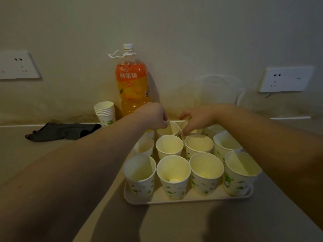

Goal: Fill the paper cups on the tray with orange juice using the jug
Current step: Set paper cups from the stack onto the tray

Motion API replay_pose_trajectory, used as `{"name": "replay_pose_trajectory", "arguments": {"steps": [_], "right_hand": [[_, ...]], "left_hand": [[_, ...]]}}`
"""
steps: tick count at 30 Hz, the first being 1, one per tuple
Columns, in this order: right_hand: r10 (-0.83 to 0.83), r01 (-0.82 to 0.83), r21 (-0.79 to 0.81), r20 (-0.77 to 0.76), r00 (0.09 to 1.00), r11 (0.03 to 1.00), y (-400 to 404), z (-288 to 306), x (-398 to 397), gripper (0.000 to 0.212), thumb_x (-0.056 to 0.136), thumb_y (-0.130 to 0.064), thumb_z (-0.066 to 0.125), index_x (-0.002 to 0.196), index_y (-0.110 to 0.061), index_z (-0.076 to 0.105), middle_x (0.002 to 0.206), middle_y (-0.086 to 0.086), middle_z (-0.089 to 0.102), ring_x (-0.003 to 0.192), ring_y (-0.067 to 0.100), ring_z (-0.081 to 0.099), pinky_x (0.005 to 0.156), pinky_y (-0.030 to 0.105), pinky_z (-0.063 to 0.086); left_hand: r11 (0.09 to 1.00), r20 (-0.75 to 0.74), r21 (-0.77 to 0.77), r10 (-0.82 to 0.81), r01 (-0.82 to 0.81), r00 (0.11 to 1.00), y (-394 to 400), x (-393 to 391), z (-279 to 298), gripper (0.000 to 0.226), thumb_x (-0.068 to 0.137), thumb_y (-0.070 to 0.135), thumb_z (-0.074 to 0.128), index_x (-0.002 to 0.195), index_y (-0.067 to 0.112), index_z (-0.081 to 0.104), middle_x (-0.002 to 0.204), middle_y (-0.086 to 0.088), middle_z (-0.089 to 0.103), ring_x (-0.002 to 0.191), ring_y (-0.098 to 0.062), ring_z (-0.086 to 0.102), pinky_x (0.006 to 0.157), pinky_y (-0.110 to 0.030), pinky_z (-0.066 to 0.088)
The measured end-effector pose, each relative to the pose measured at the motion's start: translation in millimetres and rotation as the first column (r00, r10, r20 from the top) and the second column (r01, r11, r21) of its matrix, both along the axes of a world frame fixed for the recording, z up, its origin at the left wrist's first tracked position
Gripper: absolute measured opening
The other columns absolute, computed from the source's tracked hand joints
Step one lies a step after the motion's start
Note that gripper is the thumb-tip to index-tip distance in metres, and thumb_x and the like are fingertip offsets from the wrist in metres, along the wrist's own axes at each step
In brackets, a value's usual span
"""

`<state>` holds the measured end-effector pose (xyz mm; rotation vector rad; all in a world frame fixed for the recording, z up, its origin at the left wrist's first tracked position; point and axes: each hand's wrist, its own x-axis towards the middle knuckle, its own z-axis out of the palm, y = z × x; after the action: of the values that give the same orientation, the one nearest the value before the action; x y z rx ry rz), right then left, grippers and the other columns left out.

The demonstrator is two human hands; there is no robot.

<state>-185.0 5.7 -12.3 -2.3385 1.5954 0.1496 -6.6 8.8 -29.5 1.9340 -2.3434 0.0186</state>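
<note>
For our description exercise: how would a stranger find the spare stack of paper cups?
Start at the tall orange juice bottle standing against the wall. Just left of its base sits the stack of cups. Unlike the single cups on the tray, these are nested together, off the tray.

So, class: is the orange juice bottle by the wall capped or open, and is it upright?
Capped and upright. The orange juice bottle stands against the wall with its white cap on, behind the tray.

Both hands, left hand [153, 114] and right hand [197, 119], pinch white paper cups [172, 173] at the pale rectangular tray's [188, 199] far row.
</note>
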Motion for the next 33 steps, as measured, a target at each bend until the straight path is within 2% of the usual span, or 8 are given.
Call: {"name": "replay_pose_trajectory", "arguments": {"steps": [6, 10, 13, 18, 23, 25, 29, 33], "right_hand": [[0.033, -0.028, -0.071, 0.069, 0.997, 0.997, 8, 13, 15, 0.072, 0.089, -0.049, 0.067, 0.150, -0.027, 0.038, 0.151, 0.002, 0.045, 0.134, 0.024, 0.045, 0.108, 0.037, 0.036], [0.092, -0.087, -0.084, 0.057, 0.994, 0.993, 16, 12, 41, 0.065, 0.093, -0.053, 0.060, 0.148, -0.022, 0.043, 0.148, 0.004, 0.048, 0.131, 0.024, 0.048, 0.106, 0.036, 0.036], [0.102, -0.103, -0.077, -0.008, 0.995, 0.992, 16, 4, 56, 0.071, 0.090, -0.060, 0.058, 0.148, -0.022, 0.043, 0.149, 0.004, 0.048, 0.131, 0.025, 0.048, 0.107, 0.039, 0.038], [0.082, -0.084, -0.059, -0.037, 0.996, 0.995, 14, -3, 63, 0.071, 0.087, -0.057, 0.062, 0.147, -0.024, 0.044, 0.147, 0.002, 0.050, 0.129, 0.024, 0.049, 0.103, 0.039, 0.041], [0.071, -0.077, -0.080, -0.069, 0.995, 0.994, 16, -3, 63, 0.071, 0.088, -0.057, 0.061, 0.148, -0.023, 0.043, 0.149, 0.003, 0.048, 0.131, 0.025, 0.048, 0.106, 0.040, 0.041], [0.076, -0.079, -0.078, -0.045, 0.996, 0.994, 21, -1, 62, 0.072, 0.089, -0.055, 0.061, 0.150, -0.023, 0.040, 0.152, 0.003, 0.045, 0.134, 0.025, 0.046, 0.108, 0.039, 0.039], [0.089, -0.086, -0.147, 0.013, 0.996, 0.985, 38, 9, 57, 0.060, 0.094, -0.051, 0.057, 0.146, -0.023, 0.046, 0.147, 0.003, 0.051, 0.127, 0.022, 0.050, 0.103, 0.035, 0.039], [0.122, -0.124, -0.171, -0.023, 0.992, 0.977, 52, 17, 49, 0.037, 0.092, -0.046, 0.062, 0.123, -0.024, 0.063, 0.118, -0.001, 0.063, 0.097, 0.015, 0.056, 0.080, 0.030, 0.044]], "left_hand": [[0.995, -0.123, 0.100, 0.039, -0.027, 0.992, 18, 28, 20, 0.039, 0.095, 0.046, 0.066, 0.130, 0.027, 0.068, 0.124, 0.003, 0.067, 0.109, -0.017, 0.060, 0.087, -0.031, 0.051], [0.967, -0.100, 0.247, 0.090, -0.063, 0.991, 28, 50, 16, 0.061, 0.096, 0.055, 0.059, 0.149, 0.025, 0.049, 0.148, -0.002, 0.052, 0.132, -0.024, 0.051, 0.104, -0.036, 0.045], [0.948, -0.184, 0.312, 0.119, -0.056, 0.976, 28, 59, 7, 0.063, 0.096, 0.053, 0.062, 0.150, 0.027, 0.045, 0.150, -0.004, 0.049, 0.129, -0.025, 0.052, 0.097, -0.037, 0.053], [0.946, -0.233, 0.323, 0.121, -0.041, 0.965, 29, 61, 2, 0.061, 0.096, 0.050, 0.063, 0.151, 0.029, 0.044, 0.150, -0.004, 0.046, 0.128, -0.026, 0.053, 0.085, -0.032, 0.054], [0.968, -0.200, 0.247, 0.096, -0.045, 0.975, 35, 65, 2, 0.062, 0.095, 0.051, 0.064, 0.150, 0.028, 0.045, 0.152, -0.004, 0.047, 0.135, -0.025, 0.049, 0.103, -0.037, 0.048], [0.980, -0.237, 0.194, 0.095, -0.049, 0.967, 42, 67, 5, 0.059, 0.096, 0.050, 0.064, 0.148, 0.027, 0.048, 0.149, -0.002, 0.051, 0.132, -0.023, 0.051, 0.103, -0.036, 0.047], [0.987, -0.359, 0.025, 0.156, -0.157, 0.920, 63, 75, 3, 0.034, 0.095, 0.047, 0.066, 0.121, 0.026, 0.062, 0.112, 0.005, 0.065, 0.097, -0.012, 0.062, 0.073, -0.026, 0.053], [0.946, -0.342, 0.204, 0.311, -0.253, 0.887, 80, 87, -4, 0.032, 0.095, 0.047, 0.065, 0.110, 0.019, 0.063, 0.098, -0.001, 0.067, 0.087, -0.016, 0.067, 0.071, -0.029, 0.059]]}}
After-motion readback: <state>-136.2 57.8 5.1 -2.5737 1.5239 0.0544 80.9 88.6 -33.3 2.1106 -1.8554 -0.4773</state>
